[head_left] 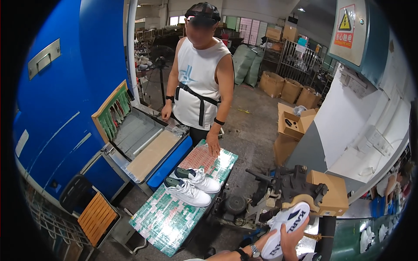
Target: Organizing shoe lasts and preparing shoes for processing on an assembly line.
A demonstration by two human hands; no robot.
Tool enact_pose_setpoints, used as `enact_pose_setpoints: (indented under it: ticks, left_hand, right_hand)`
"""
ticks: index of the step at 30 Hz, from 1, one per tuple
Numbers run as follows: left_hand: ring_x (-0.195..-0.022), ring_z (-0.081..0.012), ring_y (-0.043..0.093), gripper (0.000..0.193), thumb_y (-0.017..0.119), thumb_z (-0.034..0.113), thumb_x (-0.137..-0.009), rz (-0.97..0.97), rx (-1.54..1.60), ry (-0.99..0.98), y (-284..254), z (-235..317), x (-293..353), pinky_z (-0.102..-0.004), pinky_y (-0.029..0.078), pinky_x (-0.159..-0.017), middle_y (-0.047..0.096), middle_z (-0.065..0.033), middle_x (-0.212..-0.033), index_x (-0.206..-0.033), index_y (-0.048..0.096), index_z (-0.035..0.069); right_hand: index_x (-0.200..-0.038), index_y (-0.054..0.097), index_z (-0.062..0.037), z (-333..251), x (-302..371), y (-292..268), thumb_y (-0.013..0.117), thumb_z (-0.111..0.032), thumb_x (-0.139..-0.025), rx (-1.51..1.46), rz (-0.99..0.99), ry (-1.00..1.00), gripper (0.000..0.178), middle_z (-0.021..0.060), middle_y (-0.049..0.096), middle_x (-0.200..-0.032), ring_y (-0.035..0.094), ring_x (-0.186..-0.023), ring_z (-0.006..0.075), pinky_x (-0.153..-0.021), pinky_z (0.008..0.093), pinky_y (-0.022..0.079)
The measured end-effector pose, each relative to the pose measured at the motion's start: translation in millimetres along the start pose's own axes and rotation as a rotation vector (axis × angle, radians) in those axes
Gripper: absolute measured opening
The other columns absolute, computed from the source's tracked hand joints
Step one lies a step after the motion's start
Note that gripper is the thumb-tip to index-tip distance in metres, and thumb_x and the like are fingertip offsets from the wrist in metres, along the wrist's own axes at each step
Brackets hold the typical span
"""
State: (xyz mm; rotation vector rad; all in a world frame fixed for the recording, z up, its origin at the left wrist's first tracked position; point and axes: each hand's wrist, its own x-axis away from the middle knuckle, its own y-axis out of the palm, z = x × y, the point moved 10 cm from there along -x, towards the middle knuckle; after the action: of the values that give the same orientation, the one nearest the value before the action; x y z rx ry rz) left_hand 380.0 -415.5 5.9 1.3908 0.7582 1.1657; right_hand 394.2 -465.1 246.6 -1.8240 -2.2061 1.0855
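Observation:
At the lower right, a white shoe (284,220) is tilted up in my hands, its pale underside with dark lettering turned toward me. My right hand (293,238) wraps round its near right side, thumb pressed on the underside. My left hand (264,242), with a watch at the wrist, grips the left side; its fingers are partly hidden behind the shoe. The shoe's upper end is right by a tan rounded part (300,198) of a dark machine (300,185); I cannot tell whether they touch.
A pair of white sneakers (191,191) stands on a green-and-white patterned table (163,222). Across it is another person (198,74), one hand over the tabletop. A conveyor (152,158) and wooden-slatted chair (98,217) are at left. Cardboard boxes (333,191) stand at right.

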Motion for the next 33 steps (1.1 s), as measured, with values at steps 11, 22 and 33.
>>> enact_pose_setpoints:
  ticks: [11, 22, 33]
  left_hand:
    - [-0.081, -0.0204, 0.065, 0.065, 0.076, 0.058, -0.082, 0.046, -1.544, -0.086, 29.9, 99.9, 191.0, -0.0364, 0.051, -0.076, 0.073, -0.0123, -0.093, -0.104, 0.072, -0.003]
    - [-0.074, -0.0401, 0.071, 0.079, 0.080, 0.074, -0.061, 0.650, -2.327, -0.159, 15.4, 85.6, 108.2, -0.0462, 0.057, -0.070, 0.072, -0.0210, -0.077, -0.091, 0.071, 0.001]
    - [-0.128, -0.0388, 0.050, 0.065, 0.072, 0.016, -0.079, 0.151, -2.658, 0.556, 69.4, -44.8, -213.7, -0.0438, 0.046, -0.104, 0.056, -0.0234, -0.132, -0.137, 0.049, -0.004]
  right_hand:
    - [-0.147, 0.046, -0.0069, 95.2, 31.6, 132.3, 0.036, -0.046, -0.106, -1.616, -0.905, 0.774, 0.057, 0.0183, 0.044, -0.155, 0.046, -0.140, 0.0346, -0.122, 0.0489, 0.028]
    - [-0.142, 0.047, 0.0017, 86.3, 19.1, -21.0, 0.050, -0.047, -0.102, -1.777, -0.643, 0.727, 0.063, 0.0214, 0.061, -0.127, 0.064, -0.115, 0.0346, -0.100, 0.0499, 0.051]
    - [-0.133, 0.053, 0.0042, 365.3, 251.1, -315.0, 0.083, -0.019, -0.081, -0.419, 0.407, 0.923, 0.064, 0.0133, 0.063, -0.125, 0.061, -0.111, 0.0220, -0.096, 0.0357, 0.049]
